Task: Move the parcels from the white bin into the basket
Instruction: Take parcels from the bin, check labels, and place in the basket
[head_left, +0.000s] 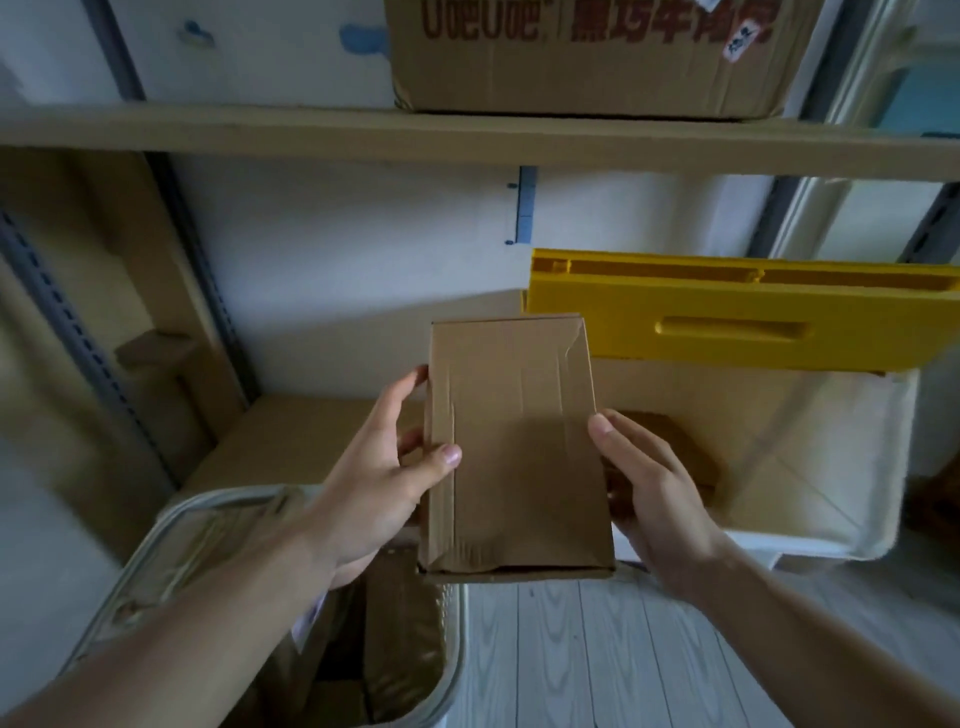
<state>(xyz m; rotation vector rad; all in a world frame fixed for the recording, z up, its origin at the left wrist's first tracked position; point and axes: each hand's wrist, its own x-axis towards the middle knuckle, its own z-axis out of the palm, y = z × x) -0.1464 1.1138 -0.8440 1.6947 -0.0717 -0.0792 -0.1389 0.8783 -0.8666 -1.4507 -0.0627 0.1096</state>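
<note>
Now: parcel (514, 441) mid-carry, bin to basket.
Left hand (374, 478) and right hand (649, 483) clamp fingers on its sides, steadying it between white bin (810, 530) right and basket (171, 525) near left.

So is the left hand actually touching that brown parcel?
Touching. The head view shows the left hand holding the parcel by its left edge, thumb pressed on the front face and fingertips on the side.
</note>
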